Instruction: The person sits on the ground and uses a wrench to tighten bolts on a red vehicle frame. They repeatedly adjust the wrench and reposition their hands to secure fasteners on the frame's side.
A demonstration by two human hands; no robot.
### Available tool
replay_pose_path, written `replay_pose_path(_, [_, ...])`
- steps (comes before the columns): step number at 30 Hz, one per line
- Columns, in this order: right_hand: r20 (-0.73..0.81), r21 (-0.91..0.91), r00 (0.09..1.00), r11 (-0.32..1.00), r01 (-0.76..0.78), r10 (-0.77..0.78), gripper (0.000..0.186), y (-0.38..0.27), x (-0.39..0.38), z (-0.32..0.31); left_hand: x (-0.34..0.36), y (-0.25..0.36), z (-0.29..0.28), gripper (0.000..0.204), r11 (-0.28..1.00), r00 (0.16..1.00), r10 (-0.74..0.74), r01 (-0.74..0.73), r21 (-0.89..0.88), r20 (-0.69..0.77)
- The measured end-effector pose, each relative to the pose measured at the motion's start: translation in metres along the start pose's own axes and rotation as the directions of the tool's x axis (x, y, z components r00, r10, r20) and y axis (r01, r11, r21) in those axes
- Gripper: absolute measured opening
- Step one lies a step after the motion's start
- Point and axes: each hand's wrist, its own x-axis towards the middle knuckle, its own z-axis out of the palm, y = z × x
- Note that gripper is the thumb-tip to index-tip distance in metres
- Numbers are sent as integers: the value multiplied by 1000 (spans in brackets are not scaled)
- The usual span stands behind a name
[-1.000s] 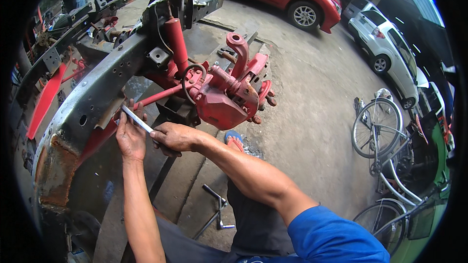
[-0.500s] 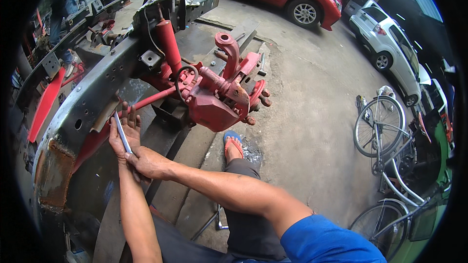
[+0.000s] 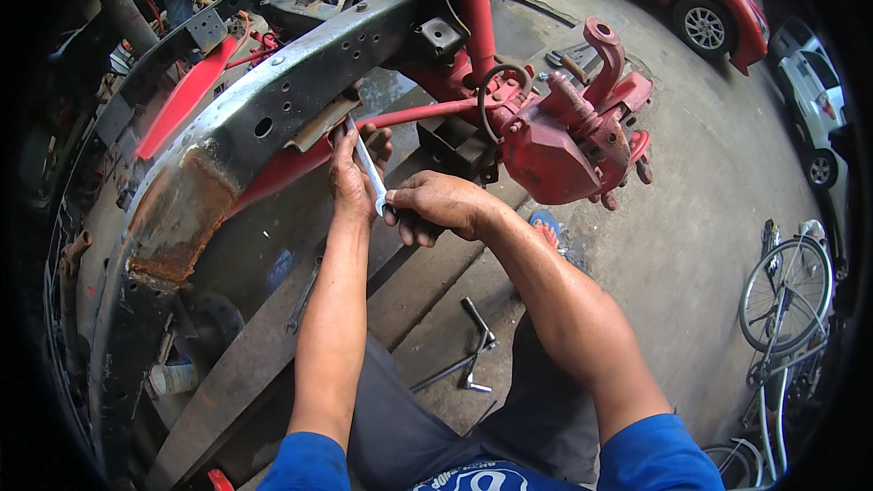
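Note:
A silver combination wrench (image 3: pixel 366 164) lies slantwise across the palm of my left hand (image 3: pixel 350 184). Its upper end meets the rusty bracket (image 3: pixel 320 123) under the black chassis rail (image 3: pixel 296 82). My left thumb rests along the wrench and the fingers curl loosely by its upper end. My right hand (image 3: pixel 441 205) pinches the wrench's lower open jaw between thumb and fingers. Just beyond the fingertips a red rod (image 3: pixel 418 114) runs toward the red wheel hub assembly (image 3: pixel 555 159). What the wrench's upper end sits on is hidden.
A second wrench (image 3: pixel 305 295) lies on the metal beam (image 3: pixel 241 359) by my left forearm. A bent-handled tool (image 3: pixel 477 345) is on the floor between my legs. A red shock absorber (image 3: pixel 475 23) stands beyond. To the right are a bicycle (image 3: pixel 787 295) and parked cars.
My view has turned, so the chassis sits further right in the picture. My right hand has shifted from beside my left wrist to a pinch on the wrench's lower end.

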Motion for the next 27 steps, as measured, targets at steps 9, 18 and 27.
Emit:
replay_pose_path(9, [-79, 17, 996, 999, -44, 46, 36, 0, 6, 12, -15, 9, 13, 47, 987, 998, 38, -44, 154, 44])
replay_pose_path(18, [-443, 222, 892, 953, 207, -91, 25, -3, -8, -48, -20, -2, 15, 46, 994, 986, 35, -17, -111, 165])
replay_pose_path(27, [-863, 219, 496, 813, 540, -97, 26, 13, 63, -55, -15, 0, 10, 43, 990, 951, -17, 60, -131, 308])
